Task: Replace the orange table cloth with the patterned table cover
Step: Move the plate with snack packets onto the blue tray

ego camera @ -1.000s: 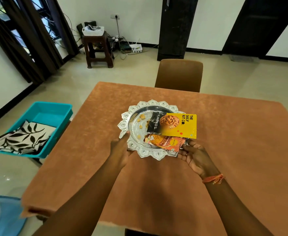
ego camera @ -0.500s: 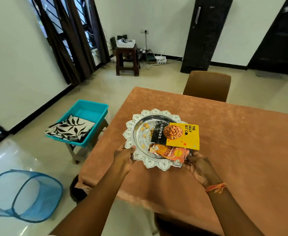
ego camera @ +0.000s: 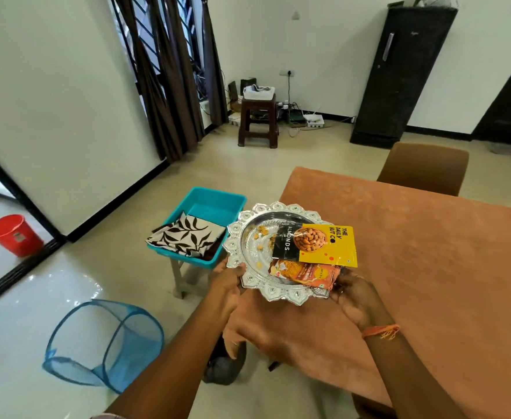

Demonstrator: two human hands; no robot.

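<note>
Both hands, left hand [ego camera: 228, 282] and right hand [ego camera: 355, 293], swing the silver tray [ego camera: 257, 279] off the surface's middle toward nine o'clock, now past the orange table cloth [ego camera: 429, 267] edge, nearing the teal bin [ego camera: 208, 204].

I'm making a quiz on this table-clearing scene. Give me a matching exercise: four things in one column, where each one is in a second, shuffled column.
Things:
1. patterned table cover
2. almond packet
3. silver tray
4. orange table cloth

Places:
A. spread over the table
B. held by the left hand and the right hand
C. folded in the turquoise tub
D. lying on the tray

Pairs: 1-C, 2-D, 3-B, 4-A
</note>
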